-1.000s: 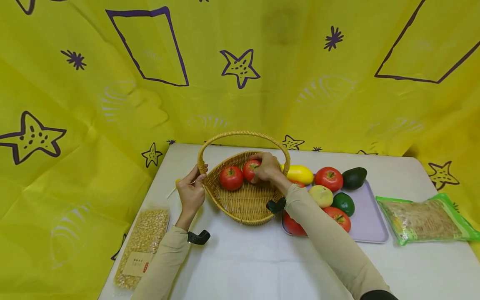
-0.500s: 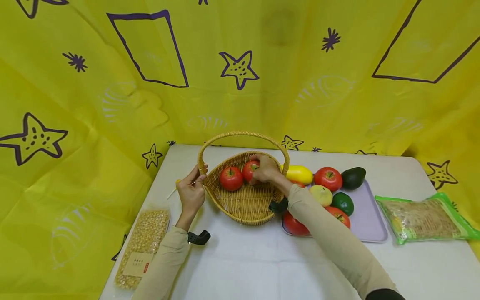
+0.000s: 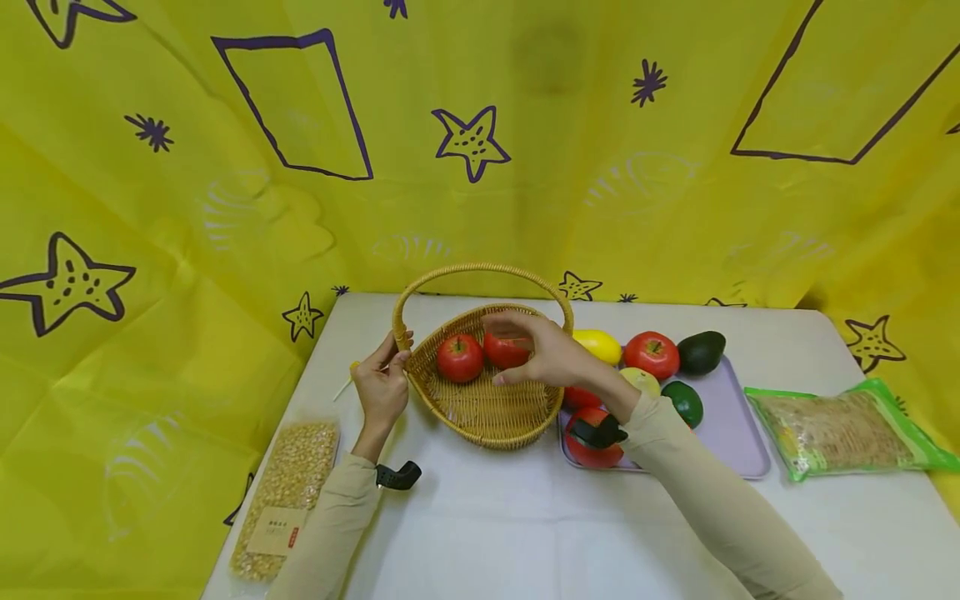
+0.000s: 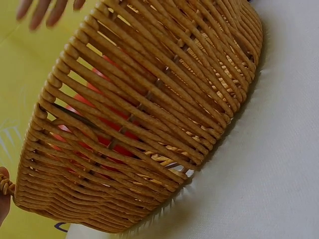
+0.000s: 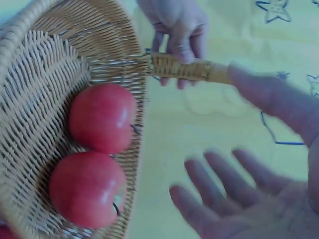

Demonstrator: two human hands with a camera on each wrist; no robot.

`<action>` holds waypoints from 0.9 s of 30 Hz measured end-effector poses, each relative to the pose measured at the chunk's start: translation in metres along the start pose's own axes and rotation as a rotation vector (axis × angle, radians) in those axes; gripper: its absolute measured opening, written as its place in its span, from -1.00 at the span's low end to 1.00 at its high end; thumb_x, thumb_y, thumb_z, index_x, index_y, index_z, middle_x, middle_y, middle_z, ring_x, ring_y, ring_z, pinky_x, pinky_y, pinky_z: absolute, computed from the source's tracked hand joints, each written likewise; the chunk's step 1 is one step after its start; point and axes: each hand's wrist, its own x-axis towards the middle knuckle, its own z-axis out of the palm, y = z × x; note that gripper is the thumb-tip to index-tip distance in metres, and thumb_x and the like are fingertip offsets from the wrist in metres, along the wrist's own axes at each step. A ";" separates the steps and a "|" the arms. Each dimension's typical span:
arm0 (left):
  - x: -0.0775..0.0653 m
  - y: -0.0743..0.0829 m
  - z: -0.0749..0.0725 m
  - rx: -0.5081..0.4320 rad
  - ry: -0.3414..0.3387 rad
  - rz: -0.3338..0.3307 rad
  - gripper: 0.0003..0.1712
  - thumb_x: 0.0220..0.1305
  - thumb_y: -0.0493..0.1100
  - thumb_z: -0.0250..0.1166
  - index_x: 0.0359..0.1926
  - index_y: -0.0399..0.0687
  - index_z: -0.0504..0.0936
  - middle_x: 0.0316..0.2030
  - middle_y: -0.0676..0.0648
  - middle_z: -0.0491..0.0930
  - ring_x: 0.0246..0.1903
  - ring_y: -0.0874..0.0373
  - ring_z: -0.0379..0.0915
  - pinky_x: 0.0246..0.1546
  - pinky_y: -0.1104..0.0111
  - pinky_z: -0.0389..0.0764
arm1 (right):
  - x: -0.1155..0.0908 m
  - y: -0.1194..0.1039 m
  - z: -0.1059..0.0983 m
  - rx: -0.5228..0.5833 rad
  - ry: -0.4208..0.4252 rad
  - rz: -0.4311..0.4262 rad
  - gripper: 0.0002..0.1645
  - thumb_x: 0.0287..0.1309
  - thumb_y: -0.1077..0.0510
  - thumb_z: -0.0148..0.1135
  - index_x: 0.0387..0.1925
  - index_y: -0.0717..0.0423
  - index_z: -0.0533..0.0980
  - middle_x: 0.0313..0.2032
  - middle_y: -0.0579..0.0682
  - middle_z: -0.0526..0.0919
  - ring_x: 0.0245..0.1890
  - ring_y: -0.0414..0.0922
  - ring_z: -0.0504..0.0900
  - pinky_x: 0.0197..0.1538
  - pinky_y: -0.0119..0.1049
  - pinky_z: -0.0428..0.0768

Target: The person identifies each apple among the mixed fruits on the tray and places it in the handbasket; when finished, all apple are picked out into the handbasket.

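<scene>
Two red apples lie side by side in a wicker basket (image 3: 495, 421): the left apple (image 3: 460, 358) and the right apple (image 3: 506, 352), which is partly hidden by a hand in the head view. My left hand (image 3: 382, 390) grips the base of the basket's arched handle (image 3: 480, 267) at its left end; the right wrist view shows those fingers around the wrapped handle. Above the basket's right side is my right hand (image 3: 551, 354), its fingers spread apart with nothing between them. In the right wrist view a gap shows between the right hand's fingers (image 5: 219, 184) and both apples.
Right of the basket, a lilac tray (image 3: 731, 433) holds several red fruits, a yellow fruit, an avocado (image 3: 701, 352) and a green fruit (image 3: 682, 404). A green-edged packet (image 3: 843, 429) lies at the far right. A bag of corn kernels (image 3: 288, 467) lies at the left.
My right hand has let go of the right apple, opened its fingers and drawn up and back to the right. The left hand keeps its grip on the handle.
</scene>
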 end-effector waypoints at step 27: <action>-0.002 -0.003 -0.001 -0.022 0.009 -0.023 -0.56 0.34 -0.61 0.25 0.21 -0.46 0.67 -0.05 -0.44 0.76 -0.04 -0.35 0.73 -0.07 0.60 0.71 | -0.173 0.074 -0.050 -0.098 0.385 -0.156 0.27 -0.27 0.52 0.69 0.55 0.22 0.32 0.44 0.07 0.53 0.41 -0.36 0.48 0.38 -0.61 0.45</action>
